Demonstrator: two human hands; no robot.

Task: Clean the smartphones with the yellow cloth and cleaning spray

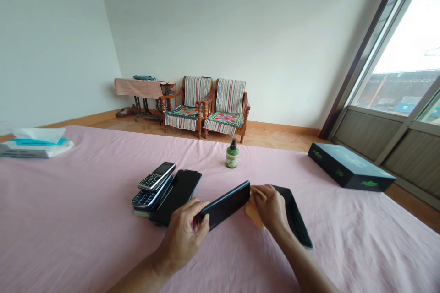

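My left hand [184,233] grips one end of a black smartphone [227,204], thumb in front and fingers behind, holding it tilted above the pink sheet. A yellow-orange cloth [253,214] is pinched in my right hand [271,208], pressed against the phone's far right end. Partly hidden behind that hand lies an open black tray or box part [296,219]. Left of the phone, a silver keypad phone [157,176] rests on a dark blue keypad phone [148,198]. Beside them lies a black phone case or wallet [177,194], partly covered by my left hand.
A pink sheet [96,229] covers the surface. A green spray bottle [232,155] stands upright beyond the phone. At far left is a tissue pack [37,146]; at right lies a black box [350,167]. Two wooden chairs [225,105] and a cloth-covered table [142,88] stand by the wall.
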